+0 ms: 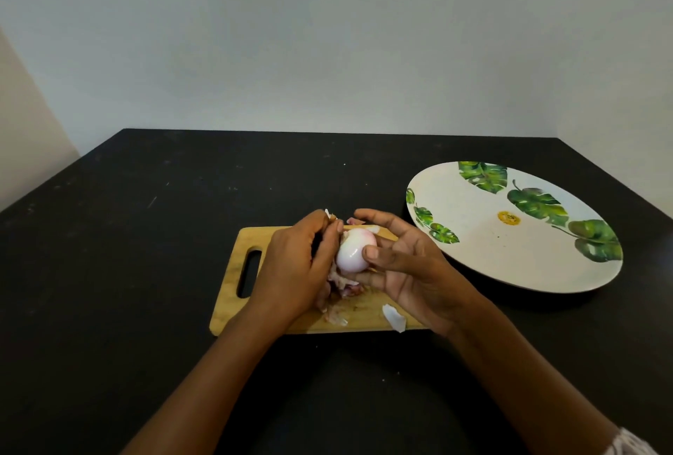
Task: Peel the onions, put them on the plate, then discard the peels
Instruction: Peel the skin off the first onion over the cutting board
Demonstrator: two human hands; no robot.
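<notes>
A pale pink onion (354, 250), mostly bare of skin, is held above the wooden cutting board (284, 312). My right hand (408, 269) grips it, thumb on its front and fingers curled behind. My left hand (298, 265) is curled against the onion's left side and pinches a strip of peel at its top. Loose peels (340, 292) hang and lie under the onion on the board, and a white piece of peel (394, 317) lies at the board's near right edge. The white plate with green leaf prints (510, 254) sits to the right and holds no onion.
The board has a handle slot (249, 272) at its left end. Everything stands on a black table (145, 236) against a pale wall. The table's far edge runs behind the plate.
</notes>
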